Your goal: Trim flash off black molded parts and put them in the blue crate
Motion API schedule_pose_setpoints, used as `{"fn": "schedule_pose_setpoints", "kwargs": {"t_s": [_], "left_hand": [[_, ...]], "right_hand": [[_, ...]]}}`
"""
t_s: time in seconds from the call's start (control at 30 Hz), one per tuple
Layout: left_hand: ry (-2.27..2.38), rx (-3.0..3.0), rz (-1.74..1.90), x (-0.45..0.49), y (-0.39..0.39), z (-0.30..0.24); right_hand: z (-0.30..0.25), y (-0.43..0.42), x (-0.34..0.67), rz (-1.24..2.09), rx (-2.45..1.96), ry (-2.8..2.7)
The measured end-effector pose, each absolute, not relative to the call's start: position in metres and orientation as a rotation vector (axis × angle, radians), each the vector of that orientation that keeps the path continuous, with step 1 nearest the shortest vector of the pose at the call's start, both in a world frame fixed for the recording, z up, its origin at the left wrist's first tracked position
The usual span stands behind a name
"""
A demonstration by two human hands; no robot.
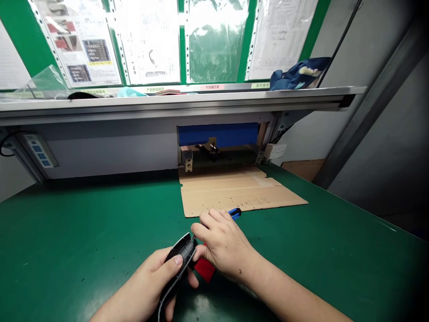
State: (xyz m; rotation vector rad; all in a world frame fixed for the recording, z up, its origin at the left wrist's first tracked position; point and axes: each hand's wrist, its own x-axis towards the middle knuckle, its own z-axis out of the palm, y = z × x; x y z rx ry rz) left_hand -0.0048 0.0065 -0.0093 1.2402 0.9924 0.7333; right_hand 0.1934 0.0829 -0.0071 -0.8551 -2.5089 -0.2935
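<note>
Low in the middle of the view, my left hand (152, 277) is wrapped around a curved black plastic part (182, 250) with a pale grey edge, its thumb pressed on the inner face. My right hand (224, 246) is closed around a blue and black utility knife (235, 213); the handle's end sticks out past the knuckles. Its thin tip meets the upper end of the plastic part, though the fingers cover most of the knife. Behind the part and below my right hand shows a red flat piece (205, 269), partly hidden; what it rests on I cannot tell.
A cardboard sheet (221, 192) lies on the green table (83, 232), reaching under an opening with a blue cover (217, 134). Above runs a shelf (150, 107) with a dark blue cloth item (298, 74). A power strip (40, 150) is mounted at left.
</note>
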Motion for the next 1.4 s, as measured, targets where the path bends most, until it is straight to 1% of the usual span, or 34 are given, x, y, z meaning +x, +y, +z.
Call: {"fn": "schedule_pose_setpoints", "kwargs": {"t_s": [0.37,0.53,0.6,0.63,0.77,0.83,0.93,1.03,1.13,1.27,1.4], "left_hand": [[1.127,1.39,0.669,-0.005,0.005,-0.004],[1.187,1.473,0.626,-0.004,0.004,0.001],[1.234,1.536,0.6,-0.003,0.003,0.004],[1.262,1.556,0.58,-0.002,0.003,0.007],[1.331,1.543,0.516,0.0,0.001,0.017],[1.331,1.54,0.541,0.001,0.001,0.018],[1.291,1.502,0.673,0.0,0.002,0.012],[1.215,1.376,0.834,0.0,0.004,0.002],[1.164,1.276,0.902,0.001,0.005,-0.004],[1.138,1.258,0.9,0.001,0.006,-0.004],[1.101,1.305,0.895,0.001,0.006,-0.005]], "right_hand": [[-0.009,0.083,0.192,-0.359,-0.813,-2.612],[-0.011,0.084,0.191,-0.277,-0.817,-2.676],[-0.012,0.086,0.194,-0.111,-0.79,-2.712],[-0.013,0.087,0.196,0.035,-0.745,-2.723],[-0.011,0.092,0.204,0.762,-0.482,-2.538],[-0.01,0.094,0.205,0.909,-0.444,-2.399],[-0.009,0.092,0.2,0.856,-0.463,-2.29],[-0.014,0.084,0.191,0.633,-0.429,-2.266],[-0.022,0.075,0.183,0.454,-0.389,-2.317],[-0.028,0.072,0.179,0.479,-0.382,-2.361],[-0.023,0.077,0.183,0.584,-0.379,-2.294]]}}
